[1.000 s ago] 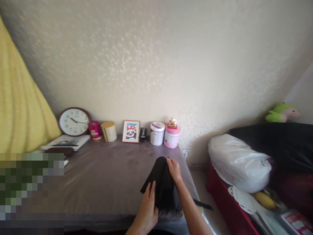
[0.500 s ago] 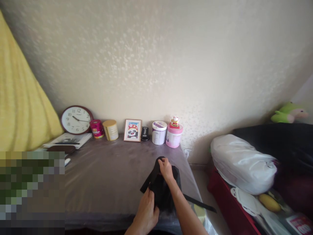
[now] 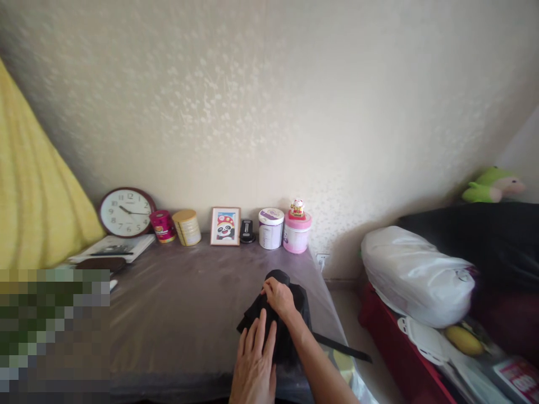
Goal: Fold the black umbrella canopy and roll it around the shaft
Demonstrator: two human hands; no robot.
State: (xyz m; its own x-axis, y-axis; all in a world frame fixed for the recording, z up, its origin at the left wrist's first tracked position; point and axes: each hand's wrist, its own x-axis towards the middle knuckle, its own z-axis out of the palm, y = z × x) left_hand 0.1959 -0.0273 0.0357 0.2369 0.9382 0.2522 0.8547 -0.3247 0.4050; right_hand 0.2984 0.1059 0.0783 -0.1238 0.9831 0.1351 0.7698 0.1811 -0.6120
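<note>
A black fabric bag (image 3: 300,300) with a long strap lies near the front right of the covered table; its exact kind is hard to make out. My right hand (image 3: 278,296) is closed on the dark fabric at its upper part, fingers curled down. Flat on the lower left of the bag rests my left hand (image 3: 255,350), its fingers stretched out. The strap (image 3: 343,347) runs right, past the table's edge. Both hands and the right forearm hide much of the bag.
Along the wall stand a clock (image 3: 127,212), a pink can (image 3: 162,226), a yellow-lidded can (image 3: 187,228), a framed panda picture (image 3: 225,226) and two tubs, one topped by a cat figurine (image 3: 297,208). Right of the table, a white plastic bag (image 3: 416,275) sits by a red box (image 3: 396,342).
My left hand has let go of the bag's edge and now lies flat on it with fingers extended. My right hand has shifted slightly left and down, its fingers now turned over the fabric.
</note>
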